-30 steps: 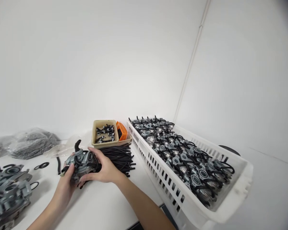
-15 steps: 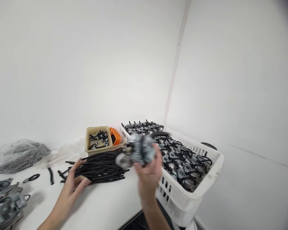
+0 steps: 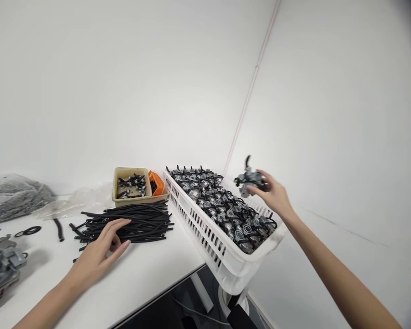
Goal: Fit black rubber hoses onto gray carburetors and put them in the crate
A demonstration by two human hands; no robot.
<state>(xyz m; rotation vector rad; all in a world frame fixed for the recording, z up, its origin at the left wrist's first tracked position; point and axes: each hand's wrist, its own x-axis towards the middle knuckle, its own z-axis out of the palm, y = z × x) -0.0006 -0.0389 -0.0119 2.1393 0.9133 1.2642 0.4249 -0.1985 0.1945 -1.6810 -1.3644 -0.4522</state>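
Observation:
My right hand (image 3: 272, 194) grips a grey metal carburetor (image 3: 251, 179) with a short black hose sticking up from it. It is held above the far right side of a white plastic basket (image 3: 205, 230), which is packed with rows of similar carburetors (image 3: 222, 205). On the left, my left hand (image 3: 102, 246) hovers at the near edge of a pile of black rubber hoses (image 3: 137, 219), its fingers apart and holding nothing. Whether its fingertips touch the hoses I cannot tell.
Behind the hoses stand a beige tray (image 3: 115, 185) of small fittings and an orange basket (image 3: 159, 183). Further left lie a plastic bag (image 3: 17, 196), black rings (image 3: 30, 230), a loose hose piece (image 3: 59, 230) and more carburetor bodies (image 3: 3, 265). The basket overhangs the table edge.
My right hand has carried the carburetor rightward, from in front of the basket to above its far side. My left hand stays by the hoses, and the view has shifted slightly.

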